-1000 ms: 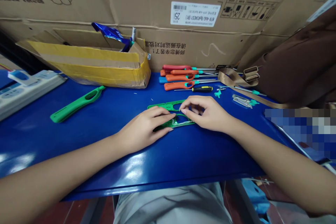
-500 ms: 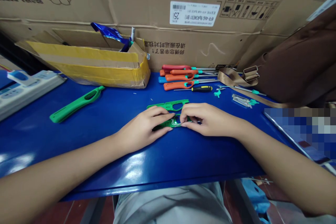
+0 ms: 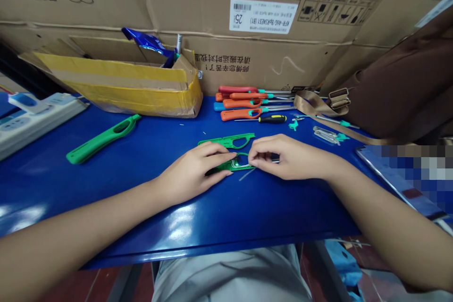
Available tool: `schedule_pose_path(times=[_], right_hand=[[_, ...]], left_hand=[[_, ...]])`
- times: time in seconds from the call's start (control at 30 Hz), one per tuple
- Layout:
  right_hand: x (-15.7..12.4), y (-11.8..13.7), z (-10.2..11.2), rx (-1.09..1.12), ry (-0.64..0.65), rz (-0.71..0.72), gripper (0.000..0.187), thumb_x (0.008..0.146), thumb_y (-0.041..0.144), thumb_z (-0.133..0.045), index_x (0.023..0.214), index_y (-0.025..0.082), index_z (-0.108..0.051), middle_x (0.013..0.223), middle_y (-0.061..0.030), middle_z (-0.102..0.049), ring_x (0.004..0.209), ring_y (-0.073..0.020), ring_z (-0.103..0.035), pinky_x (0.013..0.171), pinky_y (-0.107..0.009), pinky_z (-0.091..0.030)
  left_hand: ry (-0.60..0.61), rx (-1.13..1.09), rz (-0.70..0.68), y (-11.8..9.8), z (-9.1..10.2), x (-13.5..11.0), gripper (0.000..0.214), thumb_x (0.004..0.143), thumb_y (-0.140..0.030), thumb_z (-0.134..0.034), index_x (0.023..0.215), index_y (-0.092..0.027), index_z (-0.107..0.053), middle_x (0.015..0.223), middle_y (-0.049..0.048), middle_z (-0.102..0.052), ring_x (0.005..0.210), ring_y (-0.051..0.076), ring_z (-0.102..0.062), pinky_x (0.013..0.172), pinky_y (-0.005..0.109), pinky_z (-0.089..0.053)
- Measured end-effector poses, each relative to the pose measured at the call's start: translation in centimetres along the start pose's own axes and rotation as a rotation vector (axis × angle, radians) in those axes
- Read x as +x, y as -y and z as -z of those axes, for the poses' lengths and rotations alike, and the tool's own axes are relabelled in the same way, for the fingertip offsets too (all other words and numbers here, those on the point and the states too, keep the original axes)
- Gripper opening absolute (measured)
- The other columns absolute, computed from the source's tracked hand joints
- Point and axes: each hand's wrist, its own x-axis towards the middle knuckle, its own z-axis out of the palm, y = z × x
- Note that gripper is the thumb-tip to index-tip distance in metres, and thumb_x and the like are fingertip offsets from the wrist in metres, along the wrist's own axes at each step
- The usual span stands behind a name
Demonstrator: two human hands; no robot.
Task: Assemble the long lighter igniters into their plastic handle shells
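Observation:
My left hand (image 3: 196, 165) rests over an open green lighter casing half (image 3: 226, 166), its fingers and thumb holding the handle part against the table. Thin white wires (image 3: 243, 166) run inside that half near its trigger loop. My right hand (image 3: 274, 155) pinches at the loop's right end, where a thin clear tube (image 3: 247, 174) slants down from the fingertips. A short piece of metal rod (image 3: 275, 161) shows beneath the right fingers. Just behind lies the other green casing half (image 3: 230, 140), with the left fingertips close to its lower edge.
A whole green lighter handle (image 3: 102, 141) lies at left, near a power strip (image 3: 38, 118). Behind are a yellow-taped carton (image 3: 141, 89), several long-necked lighters (image 3: 240, 104), a screwdriver (image 3: 272, 119) and small teal parts (image 3: 293, 125). A brown strap (image 3: 311, 104) trails at right.
My right hand has shifted slightly right and up, uncovering more of the trigger loop and white wires. The thin clear tube now slants out below its fingertips. My left hand stays put.

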Motion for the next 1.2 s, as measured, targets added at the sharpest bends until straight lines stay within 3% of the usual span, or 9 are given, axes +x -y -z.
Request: schedule_pose_path(times=[0.1, 0.4, 0.6, 0.73, 0.87, 1.0, 1.2], right_hand=[[0.2, -0.5, -0.4, -0.021, -0.069, -0.029, 0.011, 0.093, 0.013, -0.060, 0.096, 0.016, -0.070, 0.083, -0.0016, -0.067, 0.071, -0.0120, -0.058, 0.066, -0.024, -0.045], [0.2, -0.1, -0.6, 0.027, -0.021, -0.115, 0.009, 0.088, 0.018, -0.071, 0.096, 0.014, -0.070, 0.081, -0.0004, -0.062, 0.067, -0.0107, -0.055, 0.062, -0.023, -0.046], [0.3, 0.5, -0.6, -0.014, -0.012, -0.140, 0.004, 0.088, 0.013, -0.069, 0.091, 0.016, -0.068, 0.079, -0.0003, -0.063, 0.069, -0.0119, -0.054, 0.064, -0.024, -0.043], [0.3, 0.6, -0.7, -0.016, -0.012, -0.143, 0.007, 0.087, 0.010, -0.066, 0.086, 0.017, -0.067, 0.078, 0.0001, -0.064, 0.068, -0.0116, -0.055, 0.065, -0.024, -0.043], [0.3, 0.6, -0.9, -0.051, -0.049, -0.139, 0.007, 0.091, 0.013, -0.063, 0.094, 0.016, -0.069, 0.078, -0.0002, -0.063, 0.068, -0.0115, -0.055, 0.065, -0.024, -0.043], [0.4, 0.5, -1.1, -0.072, -0.047, -0.102, 0.014, 0.092, 0.010, -0.057, 0.092, 0.016, -0.069, 0.083, -0.0019, -0.064, 0.070, -0.0115, -0.056, 0.066, -0.024, -0.043], [0.1, 0.5, -1.0, -0.121, -0.018, -0.156, 0.017, 0.090, 0.007, -0.056, 0.095, 0.018, -0.068, 0.089, -0.0027, -0.067, 0.072, -0.0124, -0.057, 0.065, -0.025, -0.041]], left_hand=[[0.001, -0.002, 0.006, 0.0, 0.0, 0.0, 0.031, 0.097, -0.023, -0.065, 0.128, -0.015, -0.068, 0.114, 0.0104, -0.070, 0.104, 0.021, -0.068, 0.091, 0.033, -0.058], [-0.002, -0.004, 0.002, -0.2, 0.1, 0.2, 0.027, 0.097, -0.021, -0.065, 0.124, -0.017, -0.069, 0.111, 0.0091, -0.071, 0.100, 0.021, -0.067, 0.089, 0.035, -0.057], [-0.002, -0.020, -0.003, -0.4, 0.3, 0.2, 0.026, 0.096, -0.019, -0.066, 0.121, -0.017, -0.071, 0.106, 0.0087, -0.073, 0.096, 0.020, -0.066, 0.089, 0.037, -0.056], [-0.041, -0.054, -0.002, -0.5, 0.0, 0.2, 0.025, 0.096, -0.016, -0.065, 0.120, -0.016, -0.071, 0.105, 0.0080, -0.073, 0.096, 0.018, -0.069, 0.088, 0.032, -0.058], [-0.050, -0.112, 0.023, -0.7, -0.1, 0.2, 0.024, 0.096, -0.016, -0.065, 0.119, -0.014, -0.071, 0.106, 0.0084, -0.073, 0.094, 0.015, -0.071, 0.087, 0.025, -0.058], [-0.052, -0.125, 0.030, -0.8, 0.0, 0.3, 0.022, 0.098, -0.016, -0.063, 0.118, -0.015, -0.072, 0.105, 0.0071, -0.074, 0.095, 0.014, -0.072, 0.089, 0.023, -0.058], [-0.068, -0.145, 0.033, -0.8, 0.0, 0.3, 0.022, 0.097, -0.014, -0.064, 0.117, -0.016, -0.072, 0.103, 0.0064, -0.075, 0.093, 0.014, -0.072, 0.087, 0.023, -0.059]])
